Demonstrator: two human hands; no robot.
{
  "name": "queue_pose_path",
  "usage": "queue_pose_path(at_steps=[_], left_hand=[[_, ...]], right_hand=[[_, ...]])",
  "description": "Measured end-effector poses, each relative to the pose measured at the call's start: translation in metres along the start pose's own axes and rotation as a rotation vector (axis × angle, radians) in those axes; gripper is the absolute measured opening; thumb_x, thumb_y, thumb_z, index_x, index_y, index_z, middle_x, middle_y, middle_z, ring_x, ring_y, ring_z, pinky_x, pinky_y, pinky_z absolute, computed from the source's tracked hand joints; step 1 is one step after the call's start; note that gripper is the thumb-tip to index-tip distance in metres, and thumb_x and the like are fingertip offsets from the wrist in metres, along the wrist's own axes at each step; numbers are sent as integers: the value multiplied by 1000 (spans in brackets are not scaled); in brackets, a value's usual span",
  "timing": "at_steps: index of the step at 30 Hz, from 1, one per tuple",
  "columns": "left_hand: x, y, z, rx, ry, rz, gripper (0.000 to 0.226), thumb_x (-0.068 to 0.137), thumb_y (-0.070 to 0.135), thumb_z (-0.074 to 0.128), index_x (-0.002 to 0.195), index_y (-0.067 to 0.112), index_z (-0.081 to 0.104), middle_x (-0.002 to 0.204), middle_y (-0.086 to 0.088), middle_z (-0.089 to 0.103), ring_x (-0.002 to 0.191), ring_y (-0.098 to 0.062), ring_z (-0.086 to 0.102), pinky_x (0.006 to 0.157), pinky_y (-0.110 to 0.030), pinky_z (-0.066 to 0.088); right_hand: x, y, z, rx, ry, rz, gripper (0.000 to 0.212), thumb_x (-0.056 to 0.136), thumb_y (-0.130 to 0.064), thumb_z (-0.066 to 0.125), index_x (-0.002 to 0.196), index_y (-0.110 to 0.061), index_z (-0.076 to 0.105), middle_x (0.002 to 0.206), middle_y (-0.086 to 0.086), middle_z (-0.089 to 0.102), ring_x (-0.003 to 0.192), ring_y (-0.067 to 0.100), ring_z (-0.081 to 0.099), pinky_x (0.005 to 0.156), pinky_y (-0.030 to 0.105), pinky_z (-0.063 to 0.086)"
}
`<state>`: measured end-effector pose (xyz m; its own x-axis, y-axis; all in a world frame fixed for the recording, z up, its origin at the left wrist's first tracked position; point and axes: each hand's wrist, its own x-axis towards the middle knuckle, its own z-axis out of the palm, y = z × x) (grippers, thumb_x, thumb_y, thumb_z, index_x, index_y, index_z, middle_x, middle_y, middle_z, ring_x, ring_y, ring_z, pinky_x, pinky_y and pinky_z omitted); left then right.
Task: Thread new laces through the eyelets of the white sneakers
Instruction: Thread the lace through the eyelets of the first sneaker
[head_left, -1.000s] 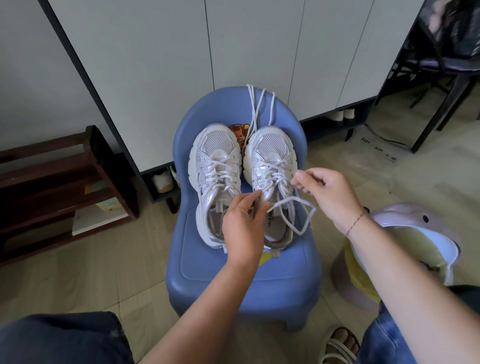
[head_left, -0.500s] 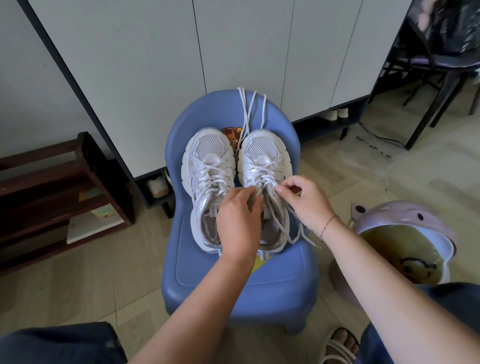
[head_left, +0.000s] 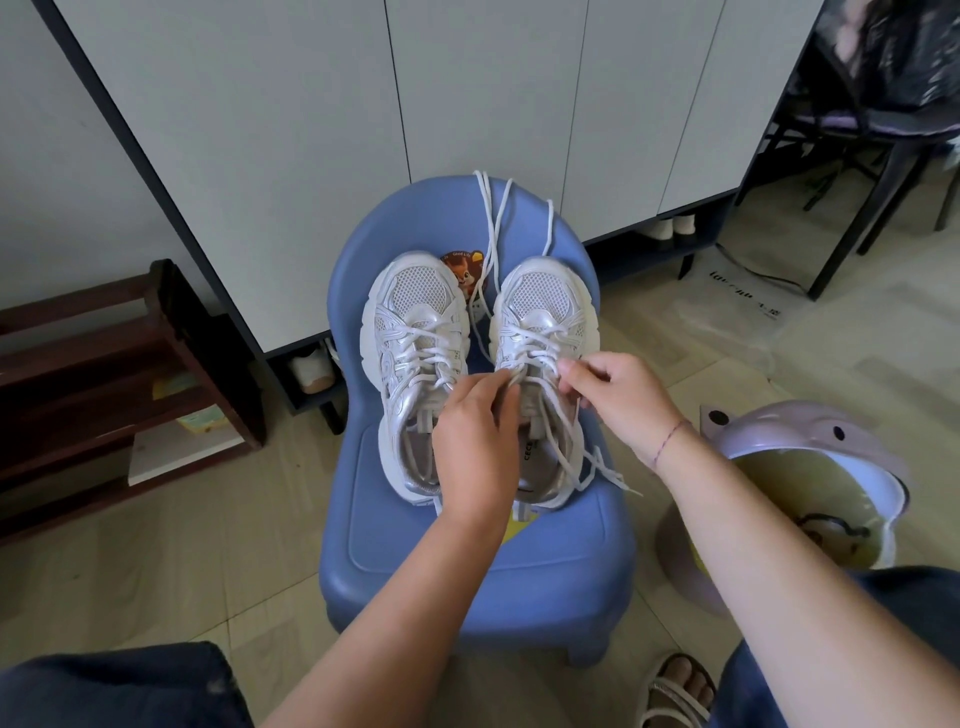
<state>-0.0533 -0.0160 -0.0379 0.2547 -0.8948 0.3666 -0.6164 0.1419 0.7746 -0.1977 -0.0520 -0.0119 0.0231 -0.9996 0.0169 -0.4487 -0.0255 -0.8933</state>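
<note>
Right hand (head_left: 618, 400) regrips lace (head_left: 540, 358), sneakers (head_left: 415, 312) inside chair (head_left: 467, 561) rim

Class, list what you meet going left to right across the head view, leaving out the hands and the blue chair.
wooden shoe rack → left sneaker → right sneaker → lilac bin
</note>
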Motion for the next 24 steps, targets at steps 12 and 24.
queue_pose_path(at_steps=[12,24], left_hand=[[0,-2,0,-6,24,5,22,95,19,57,113,12,69,104,6,65,84,-2,54,74,-6,33],[-1,4,3,-97,9,-70,22,92,22,63,111,13,69,103,8,64,91,-8,60,84,-21,46]], right_hand=[[14,-4,6,-110,116,-50,15,95,-25,52,85,-15,58,72,-8,57,65,2,51,55,13,35],[-1,5,3,152,30,-40,4,81,-20,72,82,-23,71,81,-6,70,71,2,61,74,19,51]])
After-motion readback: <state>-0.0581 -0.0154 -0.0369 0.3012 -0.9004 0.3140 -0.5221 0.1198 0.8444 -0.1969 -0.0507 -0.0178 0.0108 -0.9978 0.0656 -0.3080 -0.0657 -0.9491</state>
